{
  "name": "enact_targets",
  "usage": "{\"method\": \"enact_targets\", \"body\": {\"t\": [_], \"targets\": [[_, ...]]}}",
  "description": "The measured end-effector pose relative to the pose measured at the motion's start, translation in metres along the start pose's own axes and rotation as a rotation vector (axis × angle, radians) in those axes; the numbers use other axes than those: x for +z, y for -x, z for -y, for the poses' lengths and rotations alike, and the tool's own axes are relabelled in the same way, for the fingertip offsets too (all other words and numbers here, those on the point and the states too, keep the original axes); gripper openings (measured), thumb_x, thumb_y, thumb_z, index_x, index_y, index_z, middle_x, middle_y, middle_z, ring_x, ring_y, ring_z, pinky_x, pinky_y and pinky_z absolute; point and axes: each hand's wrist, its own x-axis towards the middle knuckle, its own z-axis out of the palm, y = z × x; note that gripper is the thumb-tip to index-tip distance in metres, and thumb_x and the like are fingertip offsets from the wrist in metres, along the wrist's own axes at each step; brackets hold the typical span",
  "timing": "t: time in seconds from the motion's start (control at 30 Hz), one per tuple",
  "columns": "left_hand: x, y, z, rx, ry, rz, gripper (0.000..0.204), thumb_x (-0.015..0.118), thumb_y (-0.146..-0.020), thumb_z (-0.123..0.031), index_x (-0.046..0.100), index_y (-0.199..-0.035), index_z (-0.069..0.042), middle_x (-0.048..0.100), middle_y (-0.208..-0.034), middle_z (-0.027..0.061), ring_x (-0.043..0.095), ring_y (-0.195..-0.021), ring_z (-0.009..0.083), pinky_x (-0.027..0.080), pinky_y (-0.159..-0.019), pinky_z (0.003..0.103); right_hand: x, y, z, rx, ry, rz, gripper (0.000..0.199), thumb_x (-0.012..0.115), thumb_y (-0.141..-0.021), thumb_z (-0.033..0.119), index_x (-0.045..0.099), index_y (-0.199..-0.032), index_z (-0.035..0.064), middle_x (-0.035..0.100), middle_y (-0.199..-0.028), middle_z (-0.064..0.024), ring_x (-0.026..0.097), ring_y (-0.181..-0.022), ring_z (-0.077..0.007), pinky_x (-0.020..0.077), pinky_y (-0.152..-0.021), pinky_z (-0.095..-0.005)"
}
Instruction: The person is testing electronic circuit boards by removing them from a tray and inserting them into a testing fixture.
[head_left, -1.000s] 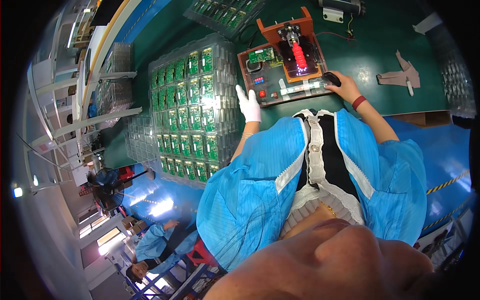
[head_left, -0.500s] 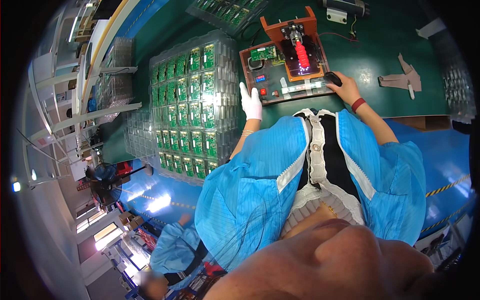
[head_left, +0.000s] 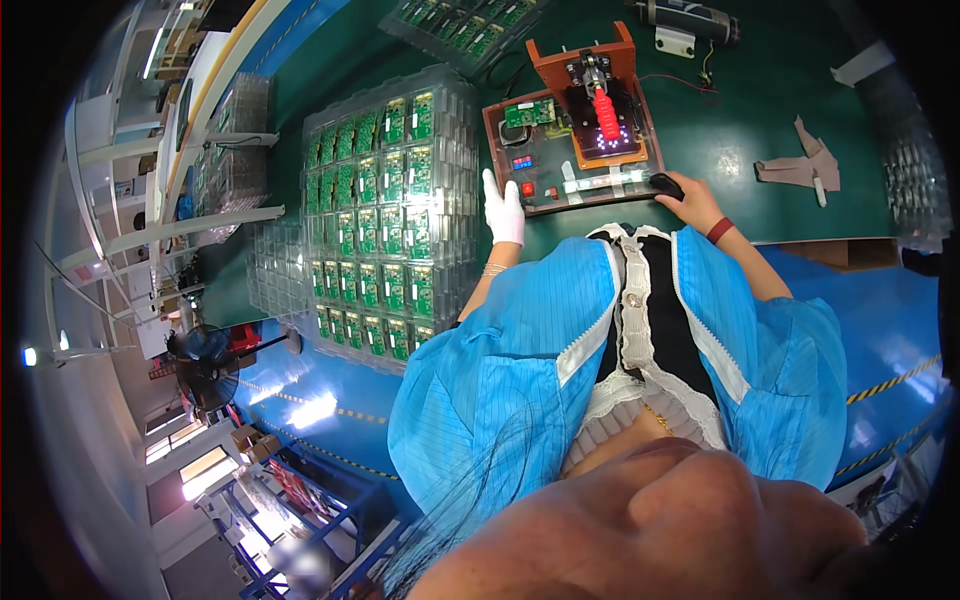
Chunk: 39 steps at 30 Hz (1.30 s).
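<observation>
We're seeing the fixture point(head_left: 543, 172) sitting upper centre. The left hand point(head_left: 504, 210), gloved, is resting empty at its left side, thumb parted; contact we can't tell. The right hand point(head_left: 692, 202) is gripping the black knob point(head_left: 664, 185), lower right corner. A leftward swing could be knocking the tray stack point(head_left: 464, 130), crowding close. Motor point(head_left: 690, 20) and cloth point(head_left: 800, 165) are lying upper right.

Electronics workshop | clear trays point(head_left: 463, 150) | green circuit boards point(head_left: 393, 178) | clamp fixture point(head_left: 606, 118) | green workbench point(head_left: 735, 150)
</observation>
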Motion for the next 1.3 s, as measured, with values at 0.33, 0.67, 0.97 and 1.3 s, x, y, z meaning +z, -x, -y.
{"method": "enact_targets", "body": {"t": [0.33,0.67,0.97,1.3], "targets": [[-0.002,-0.001,-0.004,-0.001,-0.092,0.085,0.062,0.054,-0.087,-0.014,0.028,-0.142,0.0,0.034,-0.145,0.0159,0.036,-0.132,0.0267,0.029,-0.107,0.031,0.002,-0.002,0.001,0.287,-0.383,-0.203,0.035,0.067,-0.079,0.011,0.059,-0.111,0.0011,0.068,-0.096,-0.0047,0.056,-0.063,-0.0115,0.0465,-0.059,-0.0209],[-0.004,-0.003,0.009,0.062,-0.045,0.164,0.064,0.056,-0.086,-0.013,0.027,-0.142,-0.001,0.034,-0.145,0.0151,0.034,-0.134,0.0258,0.028,-0.108,0.029,-0.063,-0.051,0.176,-0.803,-0.237,-0.525,0.038,0.07,-0.072,0.002,0.06,-0.109,0.0053,0.065,-0.112,-0.0049,0.056,-0.063,-0.0128,0.0468,-0.058,-0.0235],[-0.006,0.009,-0.004,-0.027,0.069,0.045,0.062,0.056,-0.085,-0.012,0.031,-0.14,0.0,0.036,-0.144,0.0155,0.037,-0.131,0.0263,0.03,-0.107,0.031,-0.063,-0.092,0.17,-1.237,0.43,-0.283,0.032,0.071,-0.066,0.008,0.065,-0.098,0.0078,0.068,-0.104,-0.0007,0.057,-0.063,-0.0146,0.0463,-0.057,-0.0258],[0.053,-0.005,-0.051,0.89,-0.367,0.09,0.048,0.057,-0.076,-0.019,0.053,-0.121,-0.003,0.053,-0.125,0.0171,0.046,-0.118,0.0367,0.033,-0.103,0.041,-0.11,-0.18,0.253,-0.235,0.025,-0.335,0.015,0.068,-0.079,0.014,0.062,-0.083,0.001,0.068,-0.078,-0.0056,0.057,-0.061,-0.0128,0.0451,-0.056,-0.0213]]}}
